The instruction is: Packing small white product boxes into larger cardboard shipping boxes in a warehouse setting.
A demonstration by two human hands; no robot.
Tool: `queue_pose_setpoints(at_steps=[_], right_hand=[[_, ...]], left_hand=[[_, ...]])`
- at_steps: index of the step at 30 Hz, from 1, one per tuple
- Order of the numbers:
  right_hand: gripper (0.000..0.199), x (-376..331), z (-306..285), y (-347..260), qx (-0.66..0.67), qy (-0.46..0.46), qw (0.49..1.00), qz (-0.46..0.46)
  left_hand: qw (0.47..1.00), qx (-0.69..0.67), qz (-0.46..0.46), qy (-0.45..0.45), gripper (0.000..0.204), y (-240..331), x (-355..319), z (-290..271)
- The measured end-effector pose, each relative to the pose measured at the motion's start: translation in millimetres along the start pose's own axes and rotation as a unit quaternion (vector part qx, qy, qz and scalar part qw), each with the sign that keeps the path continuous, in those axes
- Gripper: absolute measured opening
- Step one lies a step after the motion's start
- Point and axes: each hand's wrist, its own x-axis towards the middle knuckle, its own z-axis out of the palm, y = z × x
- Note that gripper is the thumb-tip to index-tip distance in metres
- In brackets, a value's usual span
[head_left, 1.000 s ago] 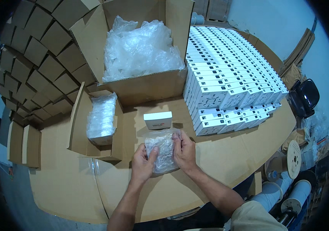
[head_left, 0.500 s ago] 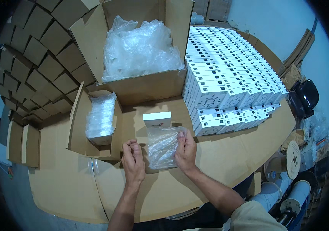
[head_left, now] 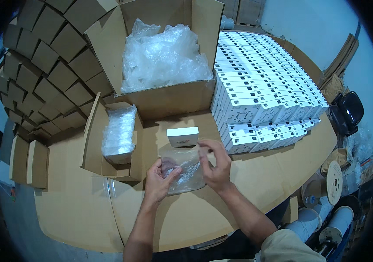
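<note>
A clear plastic bag (head_left: 181,174) is held flat above the cardboard-covered table, between my two hands. My left hand (head_left: 158,181) grips its left side, thumb on top and fingers beneath. At the bag's upper right corner, the thumb and forefinger of my right hand (head_left: 215,163) come together on its edge. Just beyond the bag a small white box (head_left: 182,136) stands on the cardboard, with small print on its front. To the left, an open brown carton (head_left: 91,139) contains a row of bagged white boxes (head_left: 119,133).
A big open carton (head_left: 164,102) full of loose plastic bags (head_left: 164,59) stands at the back. Stacked white boxes (head_left: 256,96) fill the right rear of the table. Brown cartons (head_left: 51,56) pile up at left. Cable spools (head_left: 334,181) and a black chair (head_left: 347,112) are at right.
My left hand has moved right and taken hold of the bag's left side. My right hand has shifted its grip to the bag's upper corner. The view has shifted slightly.
</note>
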Motion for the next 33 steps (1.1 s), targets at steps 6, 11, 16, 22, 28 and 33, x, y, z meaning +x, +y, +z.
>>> queue_pose_setpoints(at_steps=[6,11,16,22,28,33], right_hand=[[0.026,0.4,2.2,-2.4,-0.116,-0.05,0.98,-0.155],[0.024,0.1,1.5,5.4,-0.126,-0.042,0.972,-0.195],[0.026,-2.2,-5.2,1.9,-0.133,-0.084,0.962,-0.225],[0.022,8.2,-18.4,-21.7,-0.253,-0.187,0.906,-0.284],[0.017,14.4,-14.1,-28.6,-0.24,-0.323,0.895,-0.193],[0.015,22.6,-14.6,-31.8,-0.126,-0.337,0.922,-0.143]], left_hand=[[1.0,0.009,0.017,0.006,0.03,-2.1,0.3,1.9],[0.998,0.04,0.035,0.018,0.03,-5.3,2.9,0.8],[0.994,0.096,0.013,0.049,0.032,-3.1,3.9,1.5],[0.984,0.174,0.02,0.043,0.028,-5.0,3.4,0.6],[0.992,0.096,0.077,0.016,0.04,-13.7,4.5,-4.2],[0.982,0.178,0.057,-0.022,0.057,-7.7,0.9,-7.4]])
